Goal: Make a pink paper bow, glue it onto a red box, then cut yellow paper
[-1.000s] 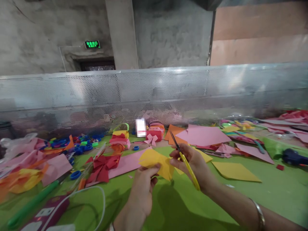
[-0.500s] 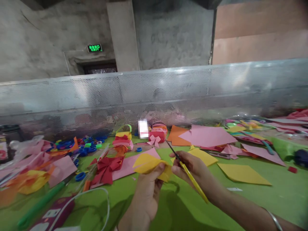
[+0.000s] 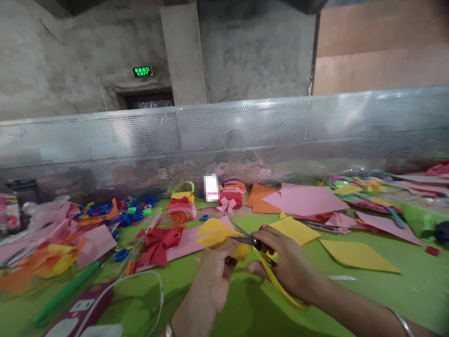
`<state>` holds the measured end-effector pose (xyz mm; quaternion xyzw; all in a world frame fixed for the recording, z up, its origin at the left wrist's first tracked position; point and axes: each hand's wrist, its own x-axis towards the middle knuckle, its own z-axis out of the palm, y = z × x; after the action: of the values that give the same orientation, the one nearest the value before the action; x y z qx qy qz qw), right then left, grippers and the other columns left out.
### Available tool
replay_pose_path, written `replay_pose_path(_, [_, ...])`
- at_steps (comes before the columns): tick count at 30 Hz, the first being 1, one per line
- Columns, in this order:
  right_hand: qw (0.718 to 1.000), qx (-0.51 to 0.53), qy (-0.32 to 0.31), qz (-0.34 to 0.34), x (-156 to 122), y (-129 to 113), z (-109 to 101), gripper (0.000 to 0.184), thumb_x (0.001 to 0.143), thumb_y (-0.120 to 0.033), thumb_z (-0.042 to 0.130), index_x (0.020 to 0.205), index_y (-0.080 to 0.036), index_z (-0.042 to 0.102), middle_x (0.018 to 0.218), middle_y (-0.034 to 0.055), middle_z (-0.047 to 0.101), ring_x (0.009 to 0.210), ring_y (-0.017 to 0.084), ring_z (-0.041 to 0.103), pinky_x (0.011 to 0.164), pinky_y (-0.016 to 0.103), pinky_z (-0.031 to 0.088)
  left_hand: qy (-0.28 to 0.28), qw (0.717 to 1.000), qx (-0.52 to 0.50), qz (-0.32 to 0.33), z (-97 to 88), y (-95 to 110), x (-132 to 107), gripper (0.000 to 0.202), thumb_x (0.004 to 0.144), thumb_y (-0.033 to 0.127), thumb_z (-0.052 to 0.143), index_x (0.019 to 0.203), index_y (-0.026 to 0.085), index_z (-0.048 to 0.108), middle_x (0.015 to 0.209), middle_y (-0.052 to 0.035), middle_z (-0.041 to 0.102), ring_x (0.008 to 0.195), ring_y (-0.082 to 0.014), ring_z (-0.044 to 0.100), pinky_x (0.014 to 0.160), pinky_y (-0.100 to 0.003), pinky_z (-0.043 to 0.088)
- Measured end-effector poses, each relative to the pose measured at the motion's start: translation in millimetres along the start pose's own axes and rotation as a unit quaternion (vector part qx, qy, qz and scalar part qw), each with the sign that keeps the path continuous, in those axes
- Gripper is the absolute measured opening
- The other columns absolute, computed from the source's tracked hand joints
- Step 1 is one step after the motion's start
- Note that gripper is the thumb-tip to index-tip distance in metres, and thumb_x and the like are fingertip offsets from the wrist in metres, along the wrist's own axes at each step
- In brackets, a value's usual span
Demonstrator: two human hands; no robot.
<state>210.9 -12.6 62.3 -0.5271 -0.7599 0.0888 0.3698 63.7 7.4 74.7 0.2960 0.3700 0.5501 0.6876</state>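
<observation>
In my left hand [image 3: 214,269] I pinch a curled yellow felt piece [image 3: 213,232] between thumb and fingers, low over the green tabletop. My right hand [image 3: 280,255] grips a pair of scissors [image 3: 249,240] with dark blades and long yellow handles. The blades are spread apart and point left at the near right edge of the felt, close to my left thumb. Whether they touch the felt I cannot tell. Behind the felt lies a flat pink sheet [image 3: 184,244], with a red felt bow [image 3: 161,241] on its left.
Yellow sheets [image 3: 358,255] lie to the right, and a large pink sheet [image 3: 310,199] behind. Small red [image 3: 231,199] and yellow [image 3: 182,196] bags stand near the perforated metal screen [image 3: 210,140]. A purple power strip [image 3: 86,309] with a white cable and a green-handled tool [image 3: 66,292] lie front left.
The scissors have opened and swung left, their blades now beside the felt in my left hand. My right fingers have spread with the handles. The left hand has barely moved.
</observation>
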Motion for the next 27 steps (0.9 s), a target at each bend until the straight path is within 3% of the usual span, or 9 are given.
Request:
replay_pose_path(6, [1.000,-0.003,-0.006,0.005,0.3,0.2,-1.1,0.029,0.075,-0.046,0.059,0.082,-0.018,0.060,0.074,0.0040,0.055,0.065,0.018,0.047,0.058,0.027,0.035,-0.016,1.000,0.008,-0.001,0.6,1.9,-1.0,0.027,0.062,0.005,0.065,0.082,0.022,0.067,0.066,0.0035,0.067,0.066,-0.0113,0.059,0.065,-0.022,0.045])
replay_pose_path(10, [1.000,-0.005,-0.007,0.020,1.8,0.0,-0.7,0.029,0.075,-0.046,0.059,0.089,-0.020,0.062,0.074,0.0032,0.056,0.065,0.017,0.048,0.058,0.026,0.034,-0.023,1.000,0.005,-0.005,-0.5,1.8,-0.9,0.028,0.062,0.004,0.064,0.083,0.022,0.067,0.066,0.0028,0.068,0.067,-0.0121,0.060,0.065,-0.022,0.045])
replay_pose_path(27, [0.999,-0.030,-0.011,0.021,-0.7,-0.3,0.3,0.030,0.076,-0.049,0.055,0.073,-0.020,0.059,0.062,-0.0001,0.055,0.055,0.015,0.045,0.051,0.023,0.028,0.012,0.999,-0.008,-0.030,3.5,5.0,-3.6,0.019,0.062,0.002,0.065,0.073,0.018,0.064,0.065,0.0019,0.066,0.058,-0.0099,0.057,0.060,-0.021,0.045])
